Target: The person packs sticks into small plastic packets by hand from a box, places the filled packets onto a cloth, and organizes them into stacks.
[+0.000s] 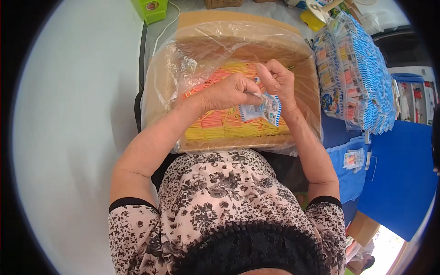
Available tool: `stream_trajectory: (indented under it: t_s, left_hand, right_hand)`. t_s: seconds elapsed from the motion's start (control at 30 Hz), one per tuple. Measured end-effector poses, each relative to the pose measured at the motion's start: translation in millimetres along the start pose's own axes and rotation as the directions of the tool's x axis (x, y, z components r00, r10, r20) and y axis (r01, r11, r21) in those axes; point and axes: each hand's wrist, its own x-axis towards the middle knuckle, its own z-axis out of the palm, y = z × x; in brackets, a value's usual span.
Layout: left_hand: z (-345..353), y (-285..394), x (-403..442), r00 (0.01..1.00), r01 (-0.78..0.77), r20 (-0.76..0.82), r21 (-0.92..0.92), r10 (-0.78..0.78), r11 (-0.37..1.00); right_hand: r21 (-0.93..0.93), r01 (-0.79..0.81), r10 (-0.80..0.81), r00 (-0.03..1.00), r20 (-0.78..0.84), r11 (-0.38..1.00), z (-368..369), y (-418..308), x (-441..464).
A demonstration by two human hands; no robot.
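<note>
small printed packet, clear with blue-striped ends: i see it above the middle of the cardboard box, which is my landmark here. the box is lined with a loose plastic bag and holds thin pink-orange and yellow sticks.

the left hand reaches in over the box, its fingers narrowed in a pinch on the packet's upper part. the right hand is just beside it, over the box's right half, fingers curled in close; from here i can't tell what, if anything, they grip.

i judge the step in hand to be working on this one packet with both hands over the sticks. to my eye the next move calls for a light, steady pinch, since the film looks thin and creases easily, and for the right fingers to meet the packet without crushing it.

right of the box i see a big bundle of similar packets.
</note>
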Motion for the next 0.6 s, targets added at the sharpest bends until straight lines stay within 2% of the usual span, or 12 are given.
stream_trajectory:
  t_s: [0.1,0.13,0.2,0.23,0.33,0.37,0.47,0.5,0.57,0.6]
  left_hand:
    - [-1.9,-3.9,-0.5,1.0,0.015,0.01,0.095,-0.016,0.995]
    - [-0.9,-5.4,-0.3,0.998,-0.059,-0.012,0.192,0.062,0.98]
    - [0.8,-7.4,1.6,0.974,-0.196,-0.028,0.383,0.224,0.903]
    - [0.7,-9.0,2.8,0.975,-0.197,-0.024,0.38,0.222,0.904]
    - [0.4,-10.9,2.7,0.994,-0.11,0.038,0.266,0.104,0.958]
    - [-0.5,-12.3,3.3,0.994,-0.107,0.042,0.263,0.099,0.959]
    - [-4.8,-13.6,4.7,0.996,0.081,-0.045,-0.057,-0.083,0.995]
    - [-6.3,-12.5,3.9,0.996,0.077,-0.047,-0.055,-0.08,0.995]
    - [-8.7,-9.5,2.7,0.994,0.081,-0.06,-0.163,-0.092,0.983]
    - [-9.5,-8.1,3.4,0.993,0.084,-0.063,-0.216,-0.1,0.973]
  right_hand:
    - [-0.058,0.065,-0.065,0.998,0.011,0.996,2.4,-7.5,-0.8]
    - [-0.242,0.12,-0.115,0.993,0.037,0.963,0.5,-7.8,-0.6]
    - [-0.576,0.223,-0.194,0.975,0.112,0.787,-3.6,-8.1,-0.4]
    - [-0.578,0.217,-0.19,0.976,0.108,0.787,-4.3,-7.2,-0.8]
    - [-0.324,0.099,-0.059,0.99,0.131,0.941,-3.1,0.9,-3.7]
    - [-0.323,0.092,-0.053,0.991,0.127,0.942,-7.2,2.4,-3.8]
    - [-0.269,-0.19,0.192,0.981,-0.021,0.944,-38.6,3.2,-2.8]
    - [-0.27,-0.186,0.188,0.982,-0.02,0.945,-47.4,5.6,-7.7]
    - [-0.492,-0.138,0.273,0.938,0.214,0.86,-58.8,10.9,-29.2]
    - [-0.494,-0.135,0.27,0.939,0.213,0.859,-57.7,10.9,-41.7]
